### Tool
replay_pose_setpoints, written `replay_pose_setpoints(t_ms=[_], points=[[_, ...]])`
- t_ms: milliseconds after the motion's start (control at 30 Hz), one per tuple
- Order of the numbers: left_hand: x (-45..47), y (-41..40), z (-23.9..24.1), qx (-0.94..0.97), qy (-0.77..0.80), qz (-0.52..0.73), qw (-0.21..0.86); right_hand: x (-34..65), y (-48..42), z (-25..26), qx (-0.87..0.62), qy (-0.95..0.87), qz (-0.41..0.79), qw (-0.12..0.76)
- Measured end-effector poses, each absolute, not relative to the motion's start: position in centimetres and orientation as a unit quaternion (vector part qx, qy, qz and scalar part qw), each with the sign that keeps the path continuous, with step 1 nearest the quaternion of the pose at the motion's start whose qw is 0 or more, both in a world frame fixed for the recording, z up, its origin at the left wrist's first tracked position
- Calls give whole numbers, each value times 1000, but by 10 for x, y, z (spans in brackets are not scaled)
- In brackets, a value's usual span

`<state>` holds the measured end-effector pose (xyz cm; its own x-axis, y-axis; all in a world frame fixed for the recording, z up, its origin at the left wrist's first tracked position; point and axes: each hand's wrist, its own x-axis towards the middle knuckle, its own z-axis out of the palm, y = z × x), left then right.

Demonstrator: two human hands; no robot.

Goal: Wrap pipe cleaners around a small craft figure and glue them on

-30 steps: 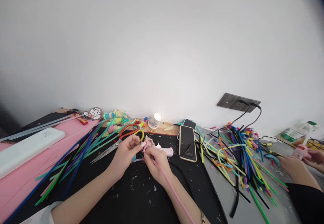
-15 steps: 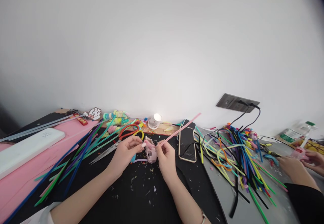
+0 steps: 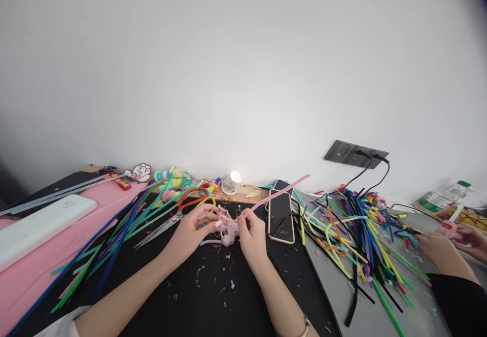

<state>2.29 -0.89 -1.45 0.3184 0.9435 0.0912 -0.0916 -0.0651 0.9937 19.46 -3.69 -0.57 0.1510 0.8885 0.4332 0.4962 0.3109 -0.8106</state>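
Observation:
A small pink plastic device [image 3: 227,234] with an open frame and a knob on its left side sits between my hands above the black mat. My left hand [image 3: 198,225] is closed, thumb and fingertips at the knob. My right hand [image 3: 251,233] pinches a long pink pipe cleaner [image 3: 281,192] close to the device. The strip's free end slants up to the right, past the phone. My fingers partly hide where the strip meets the device.
Scissors [image 3: 160,229] with red and yellow handles lie left of the device. Pipe cleaners [image 3: 369,240] heap at right, beside a phone [image 3: 281,217]. A paper cup [image 3: 231,182] stands by the wall. At far right, another person's hands [image 3: 437,248] hold a pink object [image 3: 449,229].
My left fingers have shifted slightly at the device's left side, showing more of its knob. The pink strip's free end has moved a little to the right and down.

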Motion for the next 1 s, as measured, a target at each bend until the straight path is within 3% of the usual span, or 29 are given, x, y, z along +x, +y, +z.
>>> replay_pose_setpoints(t_ms=[600, 1000], points=[[22, -11, -12, 616, 377, 434, 539, 199, -35, -6, -552, -635, 200, 501], [23, -13, -10, 584, 365, 444, 574, 198, -35, -7, -541, -645, 206, 499]])
